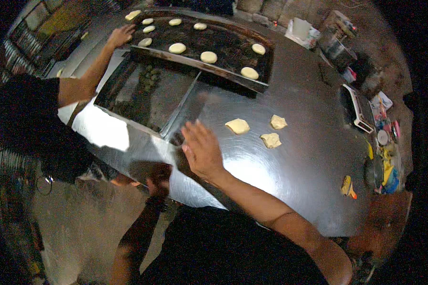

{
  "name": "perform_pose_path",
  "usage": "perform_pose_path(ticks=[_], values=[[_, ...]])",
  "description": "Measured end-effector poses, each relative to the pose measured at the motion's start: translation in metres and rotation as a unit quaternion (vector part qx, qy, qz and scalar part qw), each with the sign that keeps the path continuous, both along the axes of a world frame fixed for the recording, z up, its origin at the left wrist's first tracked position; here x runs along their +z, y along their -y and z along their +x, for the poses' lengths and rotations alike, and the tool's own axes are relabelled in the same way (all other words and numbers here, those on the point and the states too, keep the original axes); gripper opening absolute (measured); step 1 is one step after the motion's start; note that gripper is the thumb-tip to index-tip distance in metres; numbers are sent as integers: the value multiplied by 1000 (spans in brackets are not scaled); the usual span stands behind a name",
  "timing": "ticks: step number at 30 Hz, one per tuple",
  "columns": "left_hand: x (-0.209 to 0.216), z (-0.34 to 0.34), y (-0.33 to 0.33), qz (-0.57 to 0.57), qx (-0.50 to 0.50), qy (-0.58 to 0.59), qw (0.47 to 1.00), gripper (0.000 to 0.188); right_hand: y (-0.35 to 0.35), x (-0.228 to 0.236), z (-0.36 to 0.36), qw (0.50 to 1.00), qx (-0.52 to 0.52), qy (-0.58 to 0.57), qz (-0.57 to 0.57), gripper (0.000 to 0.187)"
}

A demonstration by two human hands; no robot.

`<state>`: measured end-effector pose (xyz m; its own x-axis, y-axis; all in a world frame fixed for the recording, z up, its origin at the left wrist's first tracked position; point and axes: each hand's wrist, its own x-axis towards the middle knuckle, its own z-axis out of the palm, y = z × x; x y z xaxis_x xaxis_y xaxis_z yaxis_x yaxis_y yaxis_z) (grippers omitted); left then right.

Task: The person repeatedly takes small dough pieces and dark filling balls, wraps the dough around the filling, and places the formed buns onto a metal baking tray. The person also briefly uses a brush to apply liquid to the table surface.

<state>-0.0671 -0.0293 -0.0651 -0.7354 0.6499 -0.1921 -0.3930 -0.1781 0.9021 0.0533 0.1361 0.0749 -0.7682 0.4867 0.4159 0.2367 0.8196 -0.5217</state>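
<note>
My right hand (202, 151) is held over the steel table (309, 180) with its fingers stretched out and nothing in them. It is close to the lower corner of a dark, shiny tray (138, 95). To its right lie three pale pieces of dough: a flattened piece (238, 126), a lumpy piece (278, 122) and a ragged piece (271, 140). My left hand (159, 181) is in deep shadow at the table's near edge, its fingers hard to make out. I cannot see anything held in it.
Several dough rounds (208, 57) lie on a dark baking tray (199, 66) at the far side. A co-worker's hand (122, 35) reaches to its left end. A yellow-handled scraper (347, 186), a kitchen scale (360, 109) and a white container (301, 29) stand to the right.
</note>
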Motion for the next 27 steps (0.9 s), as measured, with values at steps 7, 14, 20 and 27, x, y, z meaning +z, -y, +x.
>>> perform_pose_path(ticks=[7, 14, 20, 27], values=[[35, -17, 42, -193, -37, -278, 940, 18, 13, -74, 24, 996, -2, 29, -79, 48], [57, -28, -38, -103, -49, -316, 942, 6, -25, -3, 46, 880, 164, 379, -236, 38], [53, -44, -74, -32, -145, -559, 815, 5, -147, 160, -32, 987, 30, 93, 128, 38], [54, -43, -78, -89, -195, -525, 824, 8, -305, 110, -96, 884, -389, -39, 257, 14]])
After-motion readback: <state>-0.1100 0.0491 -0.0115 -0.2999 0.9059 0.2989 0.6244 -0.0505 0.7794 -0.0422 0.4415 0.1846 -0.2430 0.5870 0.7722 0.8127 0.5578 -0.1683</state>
